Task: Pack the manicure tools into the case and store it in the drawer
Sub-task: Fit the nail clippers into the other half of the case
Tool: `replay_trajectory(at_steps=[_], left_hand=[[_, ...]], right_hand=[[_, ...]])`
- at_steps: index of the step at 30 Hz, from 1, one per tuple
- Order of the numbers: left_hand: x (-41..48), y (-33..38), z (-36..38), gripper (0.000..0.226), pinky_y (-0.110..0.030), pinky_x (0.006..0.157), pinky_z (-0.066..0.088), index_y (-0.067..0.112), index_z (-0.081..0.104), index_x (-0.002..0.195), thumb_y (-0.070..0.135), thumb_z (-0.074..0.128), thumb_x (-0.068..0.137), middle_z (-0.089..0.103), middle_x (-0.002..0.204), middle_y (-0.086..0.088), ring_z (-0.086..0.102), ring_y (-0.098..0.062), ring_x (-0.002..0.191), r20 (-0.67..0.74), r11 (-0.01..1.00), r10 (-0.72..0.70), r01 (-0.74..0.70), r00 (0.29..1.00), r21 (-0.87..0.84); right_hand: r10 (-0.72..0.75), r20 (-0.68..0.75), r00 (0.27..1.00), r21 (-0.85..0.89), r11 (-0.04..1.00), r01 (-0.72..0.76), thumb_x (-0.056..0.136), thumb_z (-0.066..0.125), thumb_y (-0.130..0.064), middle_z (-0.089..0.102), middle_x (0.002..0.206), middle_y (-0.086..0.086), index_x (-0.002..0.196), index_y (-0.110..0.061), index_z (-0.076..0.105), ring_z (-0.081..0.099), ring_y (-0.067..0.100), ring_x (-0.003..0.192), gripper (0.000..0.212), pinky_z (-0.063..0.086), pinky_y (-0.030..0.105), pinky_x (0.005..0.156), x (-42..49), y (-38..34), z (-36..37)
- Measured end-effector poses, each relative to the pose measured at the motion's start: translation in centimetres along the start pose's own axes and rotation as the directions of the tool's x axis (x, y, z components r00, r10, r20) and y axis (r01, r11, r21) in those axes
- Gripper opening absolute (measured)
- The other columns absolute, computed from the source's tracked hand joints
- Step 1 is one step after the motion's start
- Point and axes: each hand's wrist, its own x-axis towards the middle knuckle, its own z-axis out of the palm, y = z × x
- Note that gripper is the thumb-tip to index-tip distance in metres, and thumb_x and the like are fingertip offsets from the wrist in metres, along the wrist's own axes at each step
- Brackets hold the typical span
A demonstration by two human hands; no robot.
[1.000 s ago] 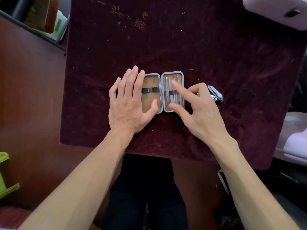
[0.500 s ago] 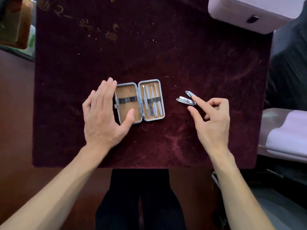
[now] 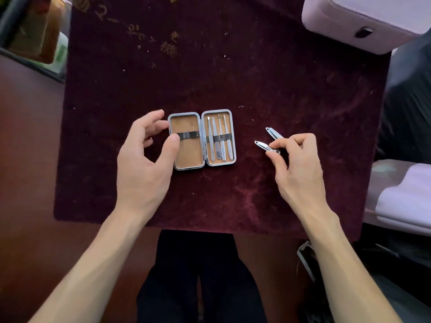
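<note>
An open manicure case (image 3: 187, 159) with a metal rim and tan lining lies flat on the dark red cloth (image 3: 233, 66). Several slim steel tools (image 3: 220, 138) sit under the elastic band in its right half. Only a black band crosses its left half. My left hand (image 3: 145, 157) curls at the case's left edge, thumb tip on the band, fingers apart. Two nail clippers lie to the right of the case. My right hand (image 3: 296, 164) pinches the nearer nail clipper (image 3: 263, 145) between thumb and forefinger. The second clipper (image 3: 274, 133) lies just behind it.
A pale lilac box (image 3: 363, 19) with a dark recessed latch sits at the cloth's far right corner. White and lilac fabric (image 3: 401, 197) lies off the table to the right. A box and clutter (image 3: 35, 31) stand at the far left. My dark-trousered legs are below the near edge.
My right hand left the tools in the case, moved right and closed its fingers on the nearer clipper. My left hand lifted from flat to curled, thumb on the band.
</note>
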Motion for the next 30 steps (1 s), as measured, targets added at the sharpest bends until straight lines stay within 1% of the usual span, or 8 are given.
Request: replay_trajectory(at_steps=[3, 6, 12, 16, 21, 24, 27, 30], left_hand=[[-1.7, 0.8, -0.4, 0.025, -0.03, 0.087, 0.058, 0.03, 0.07, 0.122, 0.019, 0.066, 0.1, 0.074, 0.105, 0.008, 0.069, -0.011, 0.097, 0.107, 0.997, -0.041, 0.048, 0.993, -0.064], [-2.9, 1.2, -0.7, 0.022, -0.018, 0.07, 0.055, 0.036, 0.074, 0.117, 0.027, 0.067, 0.098, 0.076, 0.101, 0.006, 0.069, -0.017, 0.085, 0.312, 0.985, -0.124, 0.155, 0.942, -0.078], [-4.2, 0.4, -2.1, 0.021, -0.01, 0.069, 0.051, 0.03, 0.078, 0.114, 0.03, 0.069, 0.096, 0.077, 0.088, 0.014, 0.066, 0.001, 0.072, 0.532, 0.975, -0.176, 0.223, 0.828, -0.024], [-4.5, -0.7, -3.7, 0.016, -0.015, 0.074, 0.055, 0.03, 0.08, 0.106, 0.021, 0.069, 0.098, 0.08, 0.089, 0.008, 0.067, -0.002, 0.074, 0.525, 0.979, -0.17, 0.205, 0.834, -0.01], [-4.7, -1.4, -4.2, 0.014, -0.011, 0.072, 0.053, 0.023, 0.08, 0.099, 0.012, 0.072, 0.095, 0.081, 0.085, 0.001, 0.069, -0.002, 0.072, 0.493, 0.95, -0.182, 0.282, 0.851, -0.136], [-4.9, -1.5, -4.0, 0.015, -0.009, 0.067, 0.051, 0.016, 0.078, 0.1, 0.004, 0.072, 0.093, 0.081, 0.083, -0.003, 0.071, -0.002, 0.07, 0.432, 0.922, -0.199, 0.318, 0.879, -0.221], [-4.9, -1.7, -4.2, 0.02, -0.01, 0.069, 0.053, 0.014, 0.072, 0.106, 0.0, 0.071, 0.092, 0.08, 0.084, -0.006, 0.075, -0.008, 0.072, 0.354, 0.897, -0.219, 0.33, 0.909, -0.293], [-4.7, -2.2, -4.7, 0.029, -0.011, 0.069, 0.052, 0.019, 0.061, 0.114, 0.005, 0.072, 0.092, 0.079, 0.083, -0.008, 0.076, -0.013, 0.074, 0.335, 0.882, -0.249, 0.356, 0.909, -0.309]], right_hand=[[-0.044, 0.028, 0.999, 0.17, 0.985, 0.039, 0.101, 0.071, -0.022, 0.053, 0.088, -0.021, 0.106, -0.029, 0.069, 0.051, 0.004, 0.061, 0.009, 0.044, 0.011, 0.067, -1.4, -1.1, -0.9], [-0.096, 0.157, 0.983, 0.294, 0.955, 0.046, 0.099, 0.074, -0.027, 0.055, 0.065, -0.016, 0.102, -0.038, 0.07, 0.047, 0.003, 0.054, 0.013, 0.038, 0.009, 0.058, -3.3, -2.9, -1.4], [-0.258, 0.343, 0.903, 0.358, 0.925, 0.129, 0.096, 0.078, -0.025, 0.059, 0.075, -0.037, 0.102, -0.032, 0.074, 0.05, 0.002, 0.057, 0.01, 0.039, 0.007, 0.057, -5.0, -6.4, -0.8], [-0.265, 0.42, 0.868, 0.401, 0.912, 0.085, 0.096, 0.077, -0.028, 0.061, 0.066, -0.028, 0.104, -0.034, 0.076, 0.05, 0.004, 0.053, 0.01, 0.041, 0.012, 0.055, -4.3, -7.6, 0.0], [-0.227, 0.36, 0.905, 0.493, 0.87, 0.022, 0.093, 0.08, -0.028, 0.065, 0.072, -0.024, 0.116, -0.038, 0.073, 0.044, 0.007, 0.05, 0.026, 0.045, 0.02, 0.055, -4.1, -9.3, 1.2], [-0.275, 0.348, 0.897, 0.444, 0.891, 0.101, 0.093, 0.08, -0.033, 0.057, 0.07, -0.023, 0.105, -0.038, 0.08, 0.047, 0.005, 0.054, 0.013, 0.043, 0.012, 0.062, -4.1, -10.3, 1.7], [-0.315, 0.403, 0.859, 0.376, 0.913, 0.158, 0.088, 0.081, -0.043, 0.054, 0.075, -0.027, 0.103, -0.039, 0.08, 0.049, 0.004, 0.058, 0.015, 0.043, 0.02, 0.064, -3.6, -10.8, 1.7], [-0.346, 0.426, 0.836, 0.287, 0.928, 0.238, 0.088, 0.083, -0.041, 0.061, 0.089, -0.017, 0.1, -0.037, 0.081, 0.054, -0.008, 0.067, 0.013, 0.034, 0.019, 0.063, -2.8, -11.1, 1.7]])
